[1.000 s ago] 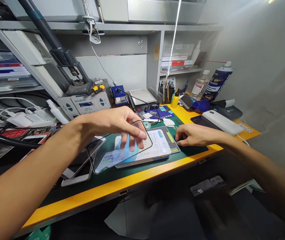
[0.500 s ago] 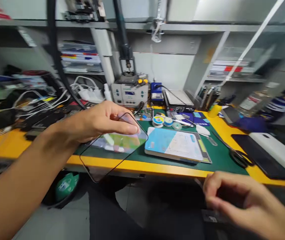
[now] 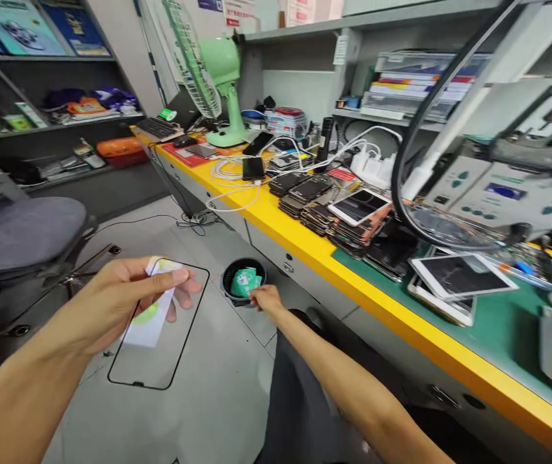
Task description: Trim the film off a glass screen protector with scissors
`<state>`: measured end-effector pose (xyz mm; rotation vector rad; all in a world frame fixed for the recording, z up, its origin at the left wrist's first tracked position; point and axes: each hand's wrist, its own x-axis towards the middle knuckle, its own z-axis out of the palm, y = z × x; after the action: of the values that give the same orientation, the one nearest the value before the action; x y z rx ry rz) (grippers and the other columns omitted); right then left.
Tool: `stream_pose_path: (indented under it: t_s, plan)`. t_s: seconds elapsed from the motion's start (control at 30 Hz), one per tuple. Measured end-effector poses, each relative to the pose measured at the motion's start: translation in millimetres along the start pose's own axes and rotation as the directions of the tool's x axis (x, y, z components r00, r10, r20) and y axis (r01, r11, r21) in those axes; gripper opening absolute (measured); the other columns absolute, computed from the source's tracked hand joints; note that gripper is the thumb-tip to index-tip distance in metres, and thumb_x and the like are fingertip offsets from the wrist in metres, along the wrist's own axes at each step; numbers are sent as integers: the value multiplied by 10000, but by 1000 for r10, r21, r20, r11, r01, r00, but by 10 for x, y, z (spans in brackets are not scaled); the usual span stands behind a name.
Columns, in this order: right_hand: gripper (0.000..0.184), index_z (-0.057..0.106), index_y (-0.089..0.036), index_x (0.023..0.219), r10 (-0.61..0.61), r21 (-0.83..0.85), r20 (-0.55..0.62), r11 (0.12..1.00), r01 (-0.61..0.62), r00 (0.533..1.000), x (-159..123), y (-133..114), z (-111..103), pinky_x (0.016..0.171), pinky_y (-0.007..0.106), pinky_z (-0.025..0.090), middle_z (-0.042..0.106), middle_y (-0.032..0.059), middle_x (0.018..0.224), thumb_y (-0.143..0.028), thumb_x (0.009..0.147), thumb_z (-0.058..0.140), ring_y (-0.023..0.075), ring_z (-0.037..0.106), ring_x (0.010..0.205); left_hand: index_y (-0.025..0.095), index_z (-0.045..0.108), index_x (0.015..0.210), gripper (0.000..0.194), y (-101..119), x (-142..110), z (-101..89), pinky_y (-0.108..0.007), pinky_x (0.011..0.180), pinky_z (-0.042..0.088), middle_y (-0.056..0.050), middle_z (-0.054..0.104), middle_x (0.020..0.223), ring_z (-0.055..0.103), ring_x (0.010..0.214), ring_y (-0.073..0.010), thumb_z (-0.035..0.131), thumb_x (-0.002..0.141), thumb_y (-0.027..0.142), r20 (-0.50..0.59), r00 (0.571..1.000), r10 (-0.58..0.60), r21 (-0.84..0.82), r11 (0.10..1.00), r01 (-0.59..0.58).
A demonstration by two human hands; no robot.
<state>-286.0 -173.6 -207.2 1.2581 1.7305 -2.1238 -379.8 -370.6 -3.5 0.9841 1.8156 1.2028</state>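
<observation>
My left hand is closed on a clear glass screen protector with a thin black border, thumb in front and fingers behind, held tilted above the floor. A white patch with yellow-green spots shows in its upper left part; I cannot tell whether it is paper or a reflection. My right hand reaches down to the near right rim of a black waste bin, fingers curled together. Green packets lie in the bin, close beside those fingertips. What the right fingers hold, if anything, is hidden.
A yellow-edged workbench runs along the right, with stacked phone parts, a white phone, white cables and a green fan. A grey chair stands at left. A black cable loop hangs over the bench.
The view has swung left and down towards the floor. The screen protector has moved off the bench edge in my left hand. My right hand has gone from the bench front to the waste bin.
</observation>
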Motion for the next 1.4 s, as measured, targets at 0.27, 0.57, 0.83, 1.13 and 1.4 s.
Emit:
stream_pose_path:
  t_s: [0.27,0.57,0.83,1.13,1.4]
  plan:
    - [350,602,-165,1287,-42,47,31,998,41,999,178,-148,70,894,456,574,627,105,1283,-337,984,637,252,658,1074,257,758,721,183,-128,-38,-128,-199,485,484,-6,778,834,695,734,-175,839,736,420,-222,941,-254,-224,953,205]
    - [357,736,-188,1094,-497,323,-71,809,492,865,-1866,-88,-964,700,273,528,731,76,1067,-377,806,829,174,663,876,184,750,904,252,435,753,831,-277,583,577,-60,781,878,716,743,-194,742,856,431,285,958,6,-98,995,23]
    - [180,783,-200,889,-561,248,-545,602,759,623,-3013,99,-1802,599,230,522,749,21,800,-322,776,852,131,663,691,189,731,907,207,1496,1187,2288,-238,588,584,-15,769,810,684,668,-149,698,892,393,743,642,190,13,955,-298]
    - [177,788,-174,841,-442,184,-792,484,856,420,-3745,729,-2395,536,206,554,746,12,718,-288,736,874,129,685,616,207,749,829,163,2146,1065,3570,-156,565,542,26,764,739,661,597,-109,738,847,369,868,487,96,155,880,-450]
    - [168,811,-149,846,-525,236,-658,537,810,539,-4165,1094,-2894,591,252,595,779,60,764,-313,814,805,137,695,592,227,774,859,223,2288,1027,4108,-192,565,564,1,762,743,699,603,-151,702,868,437,919,390,59,179,818,-547]
